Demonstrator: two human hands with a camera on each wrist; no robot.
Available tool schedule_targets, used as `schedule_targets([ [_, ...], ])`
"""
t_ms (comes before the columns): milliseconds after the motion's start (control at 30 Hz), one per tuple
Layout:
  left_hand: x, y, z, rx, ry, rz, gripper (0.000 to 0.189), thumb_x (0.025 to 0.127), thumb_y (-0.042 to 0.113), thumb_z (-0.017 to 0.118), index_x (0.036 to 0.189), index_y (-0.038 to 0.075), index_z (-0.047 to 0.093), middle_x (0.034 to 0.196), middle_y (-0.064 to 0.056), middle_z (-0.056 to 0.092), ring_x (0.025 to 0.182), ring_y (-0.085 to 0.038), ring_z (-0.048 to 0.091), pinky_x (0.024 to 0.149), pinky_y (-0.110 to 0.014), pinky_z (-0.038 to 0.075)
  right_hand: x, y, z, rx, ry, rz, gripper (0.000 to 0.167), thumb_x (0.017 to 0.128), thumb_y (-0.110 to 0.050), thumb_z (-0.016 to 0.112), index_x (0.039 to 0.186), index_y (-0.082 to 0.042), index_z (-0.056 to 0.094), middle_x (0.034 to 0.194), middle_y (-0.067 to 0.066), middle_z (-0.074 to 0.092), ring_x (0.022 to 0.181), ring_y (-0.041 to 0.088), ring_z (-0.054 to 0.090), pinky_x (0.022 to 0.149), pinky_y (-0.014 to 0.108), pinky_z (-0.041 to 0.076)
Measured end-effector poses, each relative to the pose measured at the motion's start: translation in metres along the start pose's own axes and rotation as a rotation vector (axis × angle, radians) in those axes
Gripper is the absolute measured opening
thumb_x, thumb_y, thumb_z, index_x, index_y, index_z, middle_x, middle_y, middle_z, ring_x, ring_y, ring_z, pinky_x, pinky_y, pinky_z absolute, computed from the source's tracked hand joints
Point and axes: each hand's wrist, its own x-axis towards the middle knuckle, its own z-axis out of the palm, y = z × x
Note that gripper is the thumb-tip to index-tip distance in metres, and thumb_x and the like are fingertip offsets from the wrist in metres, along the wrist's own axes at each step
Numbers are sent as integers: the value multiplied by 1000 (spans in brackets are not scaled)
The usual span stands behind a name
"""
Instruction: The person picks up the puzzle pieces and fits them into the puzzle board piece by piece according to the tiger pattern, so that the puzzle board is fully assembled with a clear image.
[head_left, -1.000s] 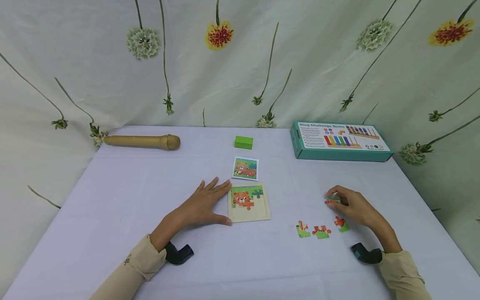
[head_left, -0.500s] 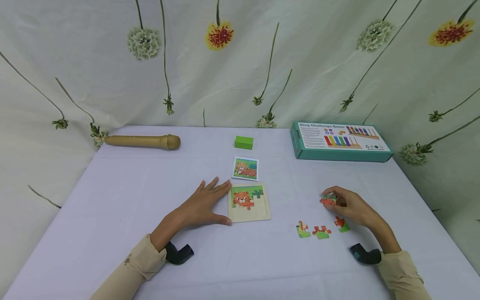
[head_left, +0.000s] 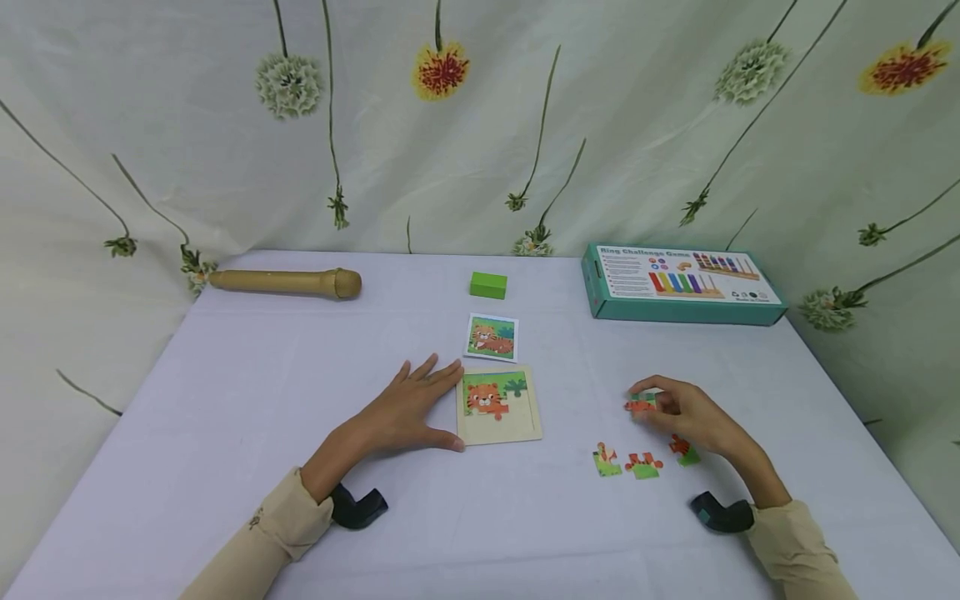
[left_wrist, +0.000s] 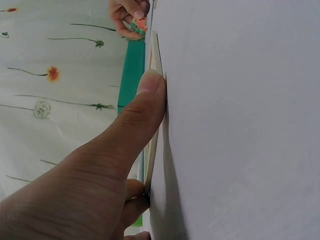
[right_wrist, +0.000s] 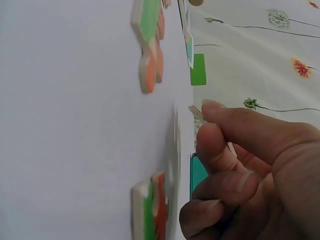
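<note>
My left hand [head_left: 408,408] lies with fingers spread beside a square wooden puzzle board [head_left: 498,429], its thumb and fingertips touching the left edge. Part of a tiger picture fills the board's upper area, and bare wood shows below. In the left wrist view the thumb presses on the board's thin rim [left_wrist: 151,170]. To the right, my right hand [head_left: 693,412] pinches an orange and green puzzle piece [head_left: 642,403] between thumb and fingers, raised over the table. Below it lie three loose pieces: a left one [head_left: 606,460], a middle one [head_left: 643,465] and a right one [head_left: 684,450], partly under the hand.
Just behind the board is a tiger picture card [head_left: 491,337], with a green block [head_left: 488,285] farther back. A teal game box [head_left: 682,283] stands at the back right. At the back left lies a tan stick with a rounded knob [head_left: 285,282].
My right hand has lifted the puzzle piece and carried it to the left. The left hand has stayed in place at the board.
</note>
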Motion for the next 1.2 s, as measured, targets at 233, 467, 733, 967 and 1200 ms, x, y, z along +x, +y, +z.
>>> schedule_targets([
  [233,0,1,0,5,-4,-10,113,66,67,74,153,15,25,158,0,23,148,-29,4,117,-55,1,7,-6,5,56,4,-64,31,91,-12,65,121,-11,58,60,-2,43,53,8,41,46,21,32],
  [467,0,0,0,9,-10,-17,112,66,68,73,153,17,24,158,2,22,148,-27,3,118,-54,1,16,-19,14,82,-16,-70,35,93,-4,60,126,-9,55,64,0,45,57,10,41,48,21,31],
  [733,0,0,1,-2,-4,-10,112,66,67,74,153,16,25,158,2,23,148,-28,4,118,-54,1,30,-35,25,43,-51,-50,38,93,-4,59,130,-13,54,74,5,46,59,14,45,51,22,38],
  [967,0,1,1,-3,-1,-9,112,66,67,74,153,15,26,158,1,24,148,-28,4,117,-54,1,42,-46,37,25,-108,-75,39,94,-3,55,132,-13,52,78,5,48,62,16,47,54,23,40],
  [1200,0,0,1,-3,3,-5,112,66,67,74,152,15,26,158,0,23,148,-29,4,117,-55,1,50,-57,45,42,-172,-109,41,95,-2,51,135,-12,49,79,5,52,63,14,48,56,23,40],
])
